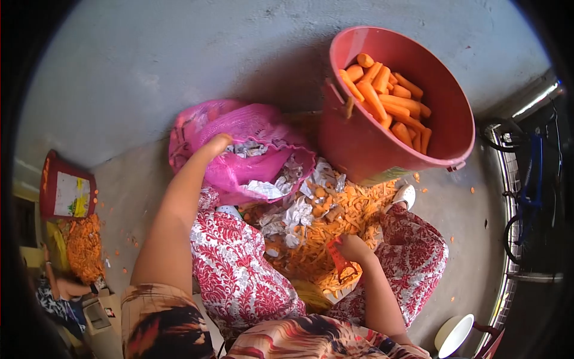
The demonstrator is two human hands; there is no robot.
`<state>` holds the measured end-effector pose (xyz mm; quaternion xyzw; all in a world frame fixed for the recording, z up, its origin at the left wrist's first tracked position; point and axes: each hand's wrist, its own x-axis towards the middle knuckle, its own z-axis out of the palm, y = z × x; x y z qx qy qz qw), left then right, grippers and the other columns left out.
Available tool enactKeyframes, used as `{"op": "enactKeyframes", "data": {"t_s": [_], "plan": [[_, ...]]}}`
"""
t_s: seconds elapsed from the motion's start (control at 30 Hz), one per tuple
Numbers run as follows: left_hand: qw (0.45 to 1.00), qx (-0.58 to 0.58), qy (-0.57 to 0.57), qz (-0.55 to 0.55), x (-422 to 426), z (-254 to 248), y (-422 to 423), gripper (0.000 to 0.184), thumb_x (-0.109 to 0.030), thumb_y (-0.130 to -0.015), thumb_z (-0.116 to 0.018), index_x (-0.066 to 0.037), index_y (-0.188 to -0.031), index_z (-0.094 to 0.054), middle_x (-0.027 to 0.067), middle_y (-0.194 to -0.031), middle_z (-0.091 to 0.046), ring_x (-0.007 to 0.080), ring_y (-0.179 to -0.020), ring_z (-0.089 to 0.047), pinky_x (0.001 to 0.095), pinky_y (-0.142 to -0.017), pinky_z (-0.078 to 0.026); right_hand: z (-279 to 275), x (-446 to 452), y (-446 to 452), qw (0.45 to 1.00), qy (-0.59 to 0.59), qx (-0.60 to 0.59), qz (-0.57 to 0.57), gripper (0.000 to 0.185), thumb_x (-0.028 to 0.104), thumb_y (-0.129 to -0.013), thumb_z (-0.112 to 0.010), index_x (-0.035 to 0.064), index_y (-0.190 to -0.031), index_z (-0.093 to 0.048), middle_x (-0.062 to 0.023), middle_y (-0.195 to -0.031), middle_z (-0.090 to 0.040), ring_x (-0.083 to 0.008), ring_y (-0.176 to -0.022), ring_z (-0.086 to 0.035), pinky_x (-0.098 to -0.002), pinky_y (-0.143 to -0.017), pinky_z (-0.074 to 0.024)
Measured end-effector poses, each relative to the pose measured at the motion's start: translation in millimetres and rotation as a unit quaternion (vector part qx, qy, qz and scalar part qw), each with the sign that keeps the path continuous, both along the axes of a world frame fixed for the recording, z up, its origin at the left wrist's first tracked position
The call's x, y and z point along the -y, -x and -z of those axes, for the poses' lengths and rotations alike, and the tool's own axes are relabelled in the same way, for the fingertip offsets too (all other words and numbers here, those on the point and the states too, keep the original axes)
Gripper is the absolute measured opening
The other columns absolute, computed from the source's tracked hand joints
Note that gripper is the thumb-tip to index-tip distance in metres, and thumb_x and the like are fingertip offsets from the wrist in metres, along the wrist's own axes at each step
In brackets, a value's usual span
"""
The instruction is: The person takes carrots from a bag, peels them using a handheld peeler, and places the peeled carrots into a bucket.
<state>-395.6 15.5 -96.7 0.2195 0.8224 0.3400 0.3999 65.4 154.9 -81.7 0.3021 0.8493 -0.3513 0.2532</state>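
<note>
My left hand (pixel 219 143) is closed on the near left rim of a pink mesh sack (pixel 239 173), whose mouth gapes toward the right with crumpled paper (pixel 269 189) inside. Between my legs, my right hand (pixel 354 248) grips a red-orange peeler (pixel 339 258) above a heap of carrot peelings (pixel 359 206). Scraps of crumpled newspaper (pixel 293 218) lie on the peelings beside the sack. Beyond the heap stands a large red bucket (pixel 359 143) holding several peeled carrots (pixel 388 99).
A grey wall (pixel 179 60) rises ahead. At far left are another red bucket (pixel 72 194), a pile of peelings (pixel 85 248) and part of another person (pixel 57 293). A white bowl (pixel 454 335) sits at lower right, and a blue bicycle (pixel 531 173) stands at far right.
</note>
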Motion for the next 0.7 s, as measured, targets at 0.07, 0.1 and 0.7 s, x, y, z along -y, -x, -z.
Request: {"op": "enactKeyframes", "data": {"t_s": [0.07,0.1,0.7], "plan": [[0.97,-0.189,0.145,0.045,17,15,19,0.032,-0.014,-0.076,-0.042,0.002,-0.104,-0.05,0.0231,-0.104,-0.052,0.0306,-0.095,-0.052,0.0363,-0.082,-0.04,-12,1,6,1.0,-0.004,0.018,0.013,0.028,0.025,-0.079,-0.042,0.0009,-0.086,-0.055,-0.0227,-0.085,-0.057,-0.0377,-0.082,-0.053,-0.0433,-0.071,-0.0414],[0.934,-0.279,0.215,0.067,23,25,27,0.033,-0.013,-0.078,-0.039,0.001,-0.106,-0.049,0.0239,-0.107,-0.051,0.0327,-0.098,-0.051,0.038,-0.085,-0.039,-6,0,5,0.999,-0.015,0.023,0.022,0.029,0.025,-0.079,-0.042,0.0009,-0.088,-0.055,-0.0232,-0.083,-0.057,-0.038,-0.081,-0.053,-0.0435,-0.07,-0.0415],[0.682,-0.34,0.325,0.56,57,52,-16,0.033,-0.016,-0.071,-0.042,-0.001,-0.094,-0.06,0.0162,-0.099,-0.057,0.0252,-0.096,-0.053,0.0359,-0.091,-0.032,11,18,24,1.0,0.007,-0.004,0.029,0.024,0.025,-0.078,-0.048,0.0017,-0.083,-0.05,-0.0231,-0.074,-0.056,-0.0399,-0.075,-0.053,-0.0447,-0.065,-0.0407]]}}
